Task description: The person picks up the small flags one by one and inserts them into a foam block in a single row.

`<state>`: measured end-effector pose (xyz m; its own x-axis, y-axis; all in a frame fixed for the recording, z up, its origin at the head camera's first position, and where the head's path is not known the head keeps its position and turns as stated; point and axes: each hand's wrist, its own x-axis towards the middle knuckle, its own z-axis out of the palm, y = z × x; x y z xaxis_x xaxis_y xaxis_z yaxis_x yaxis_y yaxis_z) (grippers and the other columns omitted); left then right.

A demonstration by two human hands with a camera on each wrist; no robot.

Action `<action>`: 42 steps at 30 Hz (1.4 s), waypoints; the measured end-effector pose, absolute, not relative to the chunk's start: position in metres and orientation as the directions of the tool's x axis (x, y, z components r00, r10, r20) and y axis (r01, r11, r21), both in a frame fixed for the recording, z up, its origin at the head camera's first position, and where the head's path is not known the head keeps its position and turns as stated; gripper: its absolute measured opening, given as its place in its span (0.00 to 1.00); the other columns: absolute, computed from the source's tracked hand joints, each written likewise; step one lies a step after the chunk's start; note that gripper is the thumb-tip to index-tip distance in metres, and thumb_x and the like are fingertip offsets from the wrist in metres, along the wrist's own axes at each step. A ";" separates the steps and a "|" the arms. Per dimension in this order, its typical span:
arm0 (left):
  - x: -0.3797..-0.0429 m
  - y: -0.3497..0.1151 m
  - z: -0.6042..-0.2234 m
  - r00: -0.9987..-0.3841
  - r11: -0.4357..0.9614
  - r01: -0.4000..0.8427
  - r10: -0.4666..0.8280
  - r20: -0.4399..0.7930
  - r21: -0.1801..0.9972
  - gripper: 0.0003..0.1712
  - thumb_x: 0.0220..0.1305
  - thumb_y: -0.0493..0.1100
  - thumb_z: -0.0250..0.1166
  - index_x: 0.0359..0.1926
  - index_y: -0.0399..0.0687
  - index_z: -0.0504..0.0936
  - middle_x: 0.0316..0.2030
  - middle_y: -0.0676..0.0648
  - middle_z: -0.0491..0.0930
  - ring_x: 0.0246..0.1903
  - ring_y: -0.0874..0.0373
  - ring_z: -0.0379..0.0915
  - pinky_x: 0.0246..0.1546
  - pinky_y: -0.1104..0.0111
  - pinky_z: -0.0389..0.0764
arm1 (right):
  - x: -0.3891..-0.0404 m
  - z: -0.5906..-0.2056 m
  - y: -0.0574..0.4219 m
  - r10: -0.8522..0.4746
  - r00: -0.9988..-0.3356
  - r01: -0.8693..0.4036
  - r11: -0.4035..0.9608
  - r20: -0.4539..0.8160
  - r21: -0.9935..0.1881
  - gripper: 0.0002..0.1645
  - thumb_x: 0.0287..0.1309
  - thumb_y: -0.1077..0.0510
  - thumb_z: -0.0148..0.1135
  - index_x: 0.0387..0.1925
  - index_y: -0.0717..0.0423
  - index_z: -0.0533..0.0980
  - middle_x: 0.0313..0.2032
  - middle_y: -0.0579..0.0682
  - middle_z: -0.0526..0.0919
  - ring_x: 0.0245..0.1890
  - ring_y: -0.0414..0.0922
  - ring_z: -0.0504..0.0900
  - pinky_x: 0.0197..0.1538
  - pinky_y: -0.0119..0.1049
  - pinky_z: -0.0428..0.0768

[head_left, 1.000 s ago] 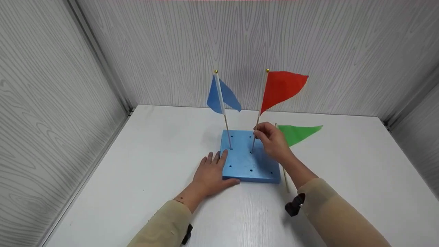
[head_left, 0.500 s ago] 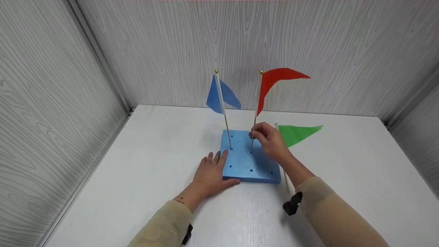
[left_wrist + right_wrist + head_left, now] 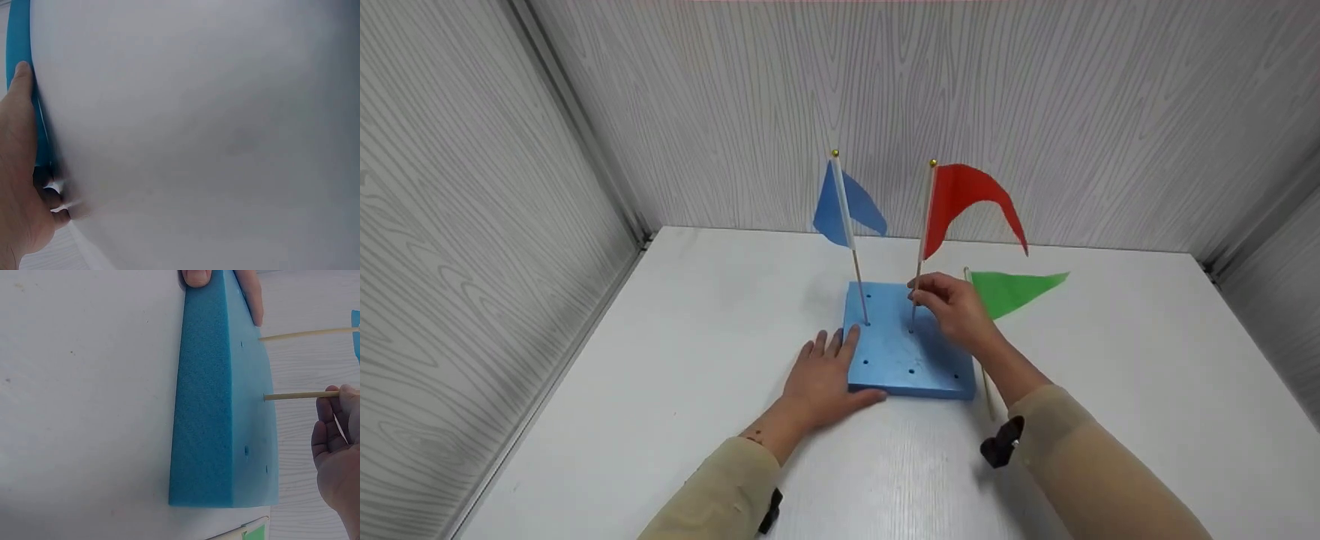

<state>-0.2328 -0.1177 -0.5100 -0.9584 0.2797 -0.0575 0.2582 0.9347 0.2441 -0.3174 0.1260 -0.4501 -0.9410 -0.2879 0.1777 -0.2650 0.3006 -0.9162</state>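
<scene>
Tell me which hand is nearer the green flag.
Right. The right hand, pinching the red flag's stick, appears beside the green flag in the head view; the left hand is at the left edge of the blue board.

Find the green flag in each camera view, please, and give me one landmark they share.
Head: the green flag is right of centre, beside the blue block, partly hidden by the right hand.
Left wrist: not in it.
Right wrist: at the bottom edge, right of centre; only part shows.
Shared landmark: the blue block, in all three views; upper left in left wrist.
</scene>
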 end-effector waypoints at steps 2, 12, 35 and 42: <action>-0.233 -0.117 -0.509 -0.959 0.935 0.256 0.278 -0.059 0.245 0.69 0.62 0.87 0.53 0.87 0.52 0.41 0.83 0.39 0.50 0.82 0.38 0.44 0.80 0.45 0.50 | -0.317 -0.449 0.127 -0.288 -0.943 -0.261 0.326 0.167 -0.909 0.09 0.77 0.60 0.62 0.53 0.54 0.84 0.48 0.53 0.86 0.52 0.59 0.83 0.64 0.53 0.81; -0.228 -0.120 -0.508 -0.960 0.939 0.243 0.268 -0.077 0.242 0.69 0.62 0.86 0.53 0.87 0.51 0.40 0.83 0.39 0.49 0.82 0.37 0.42 0.80 0.45 0.49 | -0.316 -0.452 0.126 -0.283 -0.949 -0.252 0.424 0.137 -0.870 0.10 0.78 0.58 0.61 0.53 0.55 0.84 0.47 0.50 0.87 0.51 0.55 0.84 0.61 0.48 0.83; -0.233 -0.119 -0.509 -0.955 0.933 0.279 0.295 -0.039 0.229 0.69 0.63 0.86 0.53 0.87 0.49 0.43 0.82 0.37 0.53 0.81 0.36 0.47 0.79 0.44 0.53 | -0.317 -0.454 0.130 -0.301 -0.948 -0.241 0.450 0.108 -0.860 0.22 0.75 0.57 0.66 0.66 0.55 0.78 0.54 0.51 0.86 0.55 0.52 0.85 0.61 0.44 0.83; -0.237 -0.118 -0.512 -0.955 0.931 0.275 0.294 -0.047 0.241 0.68 0.63 0.85 0.55 0.87 0.50 0.43 0.83 0.38 0.52 0.81 0.35 0.46 0.79 0.44 0.53 | -0.318 -0.447 0.146 -0.260 -0.961 -0.205 0.440 0.094 -0.875 0.27 0.74 0.58 0.66 0.72 0.49 0.75 0.60 0.55 0.85 0.58 0.50 0.84 0.63 0.47 0.82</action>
<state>-0.2367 -0.1182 -0.5115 -0.9547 0.2938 -0.0468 0.2745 0.9308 0.2415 -0.3179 0.1461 -0.4471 -0.9609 -0.2603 0.0943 -0.2049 0.4395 -0.8746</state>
